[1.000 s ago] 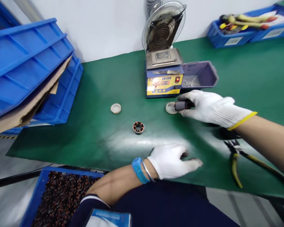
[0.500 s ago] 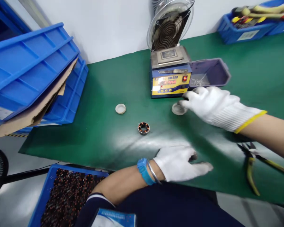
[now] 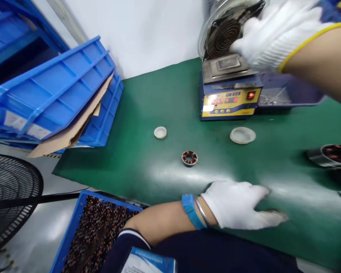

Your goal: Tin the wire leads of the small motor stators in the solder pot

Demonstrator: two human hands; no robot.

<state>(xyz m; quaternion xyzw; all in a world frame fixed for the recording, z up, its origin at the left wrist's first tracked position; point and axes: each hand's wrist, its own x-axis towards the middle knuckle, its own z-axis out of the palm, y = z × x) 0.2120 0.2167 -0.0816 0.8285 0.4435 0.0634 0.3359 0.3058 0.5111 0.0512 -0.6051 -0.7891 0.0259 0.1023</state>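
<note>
My left hand [image 3: 243,206], in a white glove, rests near the table's front edge with its fingers and thumb apart and nothing in it. My right hand [image 3: 275,38], also gloved, is raised beside the dark spiral grille [image 3: 223,40] behind the blue and yellow heating unit [image 3: 230,102]. It is smeared by motion, and its fingertips are partly hidden, so I cannot tell whether they grip anything. A small ring-shaped stator [image 3: 189,158] with copper windings lies on the green table [image 3: 147,167]. One shallow white dish [image 3: 242,135] sits before the unit, another white dish [image 3: 160,132] farther left.
Beside the unit stands a purple bin [image 3: 294,91] with shiny bits inside. Blue crates [image 3: 57,87] with cardboard lean at the left. Below the table edge is a blue tray [image 3: 71,227] of stators. A blurred metal cylinder with copper windings [image 3: 318,156] stands at the right.
My right hand has left the white dish and risen to the grille. My left hand stays low, fingers spread wider. The view has shifted right, bringing the metal cylinder into sight.
</note>
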